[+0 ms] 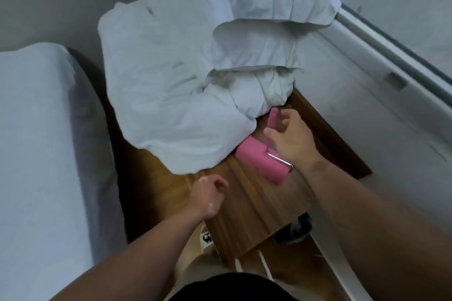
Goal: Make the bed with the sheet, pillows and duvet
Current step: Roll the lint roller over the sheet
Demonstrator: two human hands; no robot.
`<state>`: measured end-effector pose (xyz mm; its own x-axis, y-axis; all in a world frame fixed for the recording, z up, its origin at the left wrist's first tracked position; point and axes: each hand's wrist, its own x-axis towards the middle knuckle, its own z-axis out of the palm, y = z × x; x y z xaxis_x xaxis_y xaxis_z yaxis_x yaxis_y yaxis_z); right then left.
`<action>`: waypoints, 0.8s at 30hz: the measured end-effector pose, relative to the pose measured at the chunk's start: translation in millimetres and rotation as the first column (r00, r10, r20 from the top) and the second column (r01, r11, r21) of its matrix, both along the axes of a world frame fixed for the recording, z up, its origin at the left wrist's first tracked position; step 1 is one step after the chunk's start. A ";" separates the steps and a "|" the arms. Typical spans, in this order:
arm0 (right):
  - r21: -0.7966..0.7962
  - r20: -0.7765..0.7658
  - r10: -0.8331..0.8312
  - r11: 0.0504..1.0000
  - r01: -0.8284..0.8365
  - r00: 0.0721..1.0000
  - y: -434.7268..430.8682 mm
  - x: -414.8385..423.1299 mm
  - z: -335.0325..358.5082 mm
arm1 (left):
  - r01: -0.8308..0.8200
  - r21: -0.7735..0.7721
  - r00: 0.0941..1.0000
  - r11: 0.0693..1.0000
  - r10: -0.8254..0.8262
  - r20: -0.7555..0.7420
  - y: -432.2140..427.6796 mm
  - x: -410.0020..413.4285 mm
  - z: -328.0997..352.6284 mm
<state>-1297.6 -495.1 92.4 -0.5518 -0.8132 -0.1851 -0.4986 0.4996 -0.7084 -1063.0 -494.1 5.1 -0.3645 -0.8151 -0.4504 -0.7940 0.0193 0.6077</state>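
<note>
**Asker:** What lies left of the brown wooden bedside table (256, 203)?

**Describer:** A mattress covered by a smooth white sheet (31, 142), just beside the table.

**Asker:** And at the table itself?

**Describer:** The left hand (208, 197) hovers over the table's near edge, fingers loosely curled, holding nothing. A crumpled heap of white duvet and pillows (171, 80) fills the table's far half and rises toward the wall behind. At the heap's near right edge lies a pink lint roller with a wire neck (259, 160), its drum partly tucked under the cloth. The right hand (291, 139) arches over the roller's handle. Its fingers are parted, not closed round the handle, and I cannot tell whether they touch it.

**Asker:** And right of the table?

**Describer:** A second white-covered bed (367, 105), just beside it.

**Asker:** What could go wrong?

**Describer:** As I judge it, pulling the roller out could drag the overhanging cloth off the table to the floor, because the heap rests on the drum. The roller may also snag the fabric if its surface is sticky.
</note>
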 end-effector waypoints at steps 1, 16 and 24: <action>-0.019 0.019 -0.030 0.999 0.030 0.999 -12.8 0.7 -1.4 | 0.049 -0.031 0.999 0.998 -0.049 0.007 -19.4 -10.4 -0.5; 0.210 0.013 0.363 0.910 -0.357 0.932 8.9 -39.5 10.3 | 0.641 -0.246 0.767 0.727 -0.594 0.242 -89.4 -126.2 -29.5; 0.201 -0.016 0.473 0.865 -0.461 0.881 81.2 -93.3 13.0 | 0.558 -0.243 0.825 0.794 -0.501 0.261 -46.4 -133.8 -33.7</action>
